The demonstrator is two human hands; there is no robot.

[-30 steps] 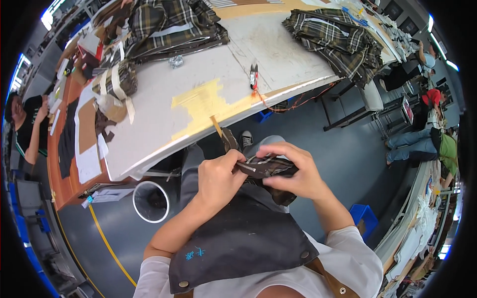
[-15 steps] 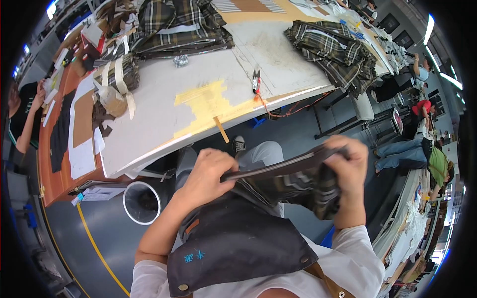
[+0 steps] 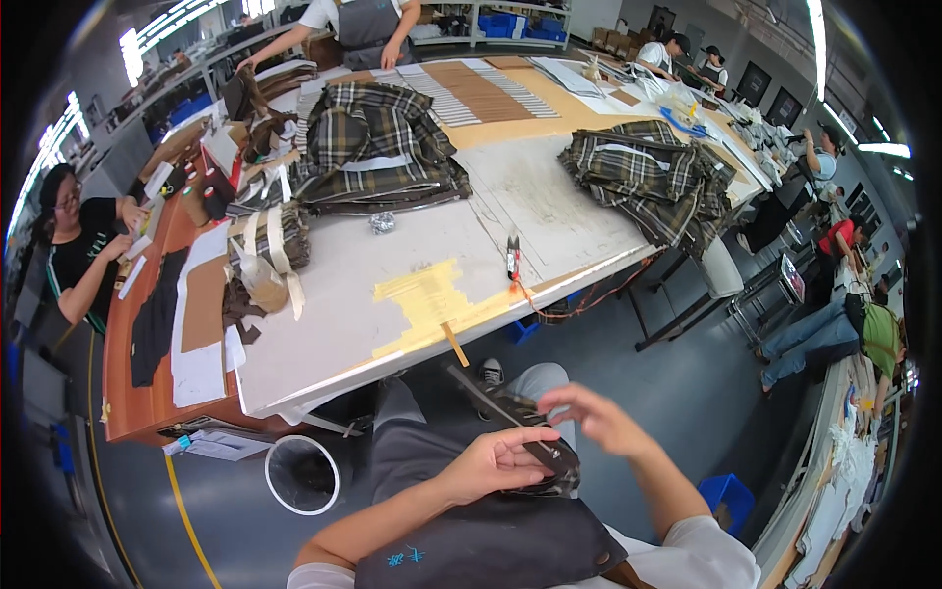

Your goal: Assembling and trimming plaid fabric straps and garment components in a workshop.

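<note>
The plaid piece (image 3: pixel 562 479) is gripped in front of the dark apron (image 3: pixel 481 545) by the left hand (image 3: pixel 498 459); the right hand (image 3: pixel 601 420) is spread, unloaded. Slippage could be caused by one-handed support.

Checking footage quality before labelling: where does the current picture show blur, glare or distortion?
Head view: far end of the cloth in the left hand looks smeared; a ceiling light glares white; front edge of the table bows.

The held piece (image 3: pixel 515 407) looks matt cloth, the desk (image 3: pixel 125 368) smooth wood.
</note>
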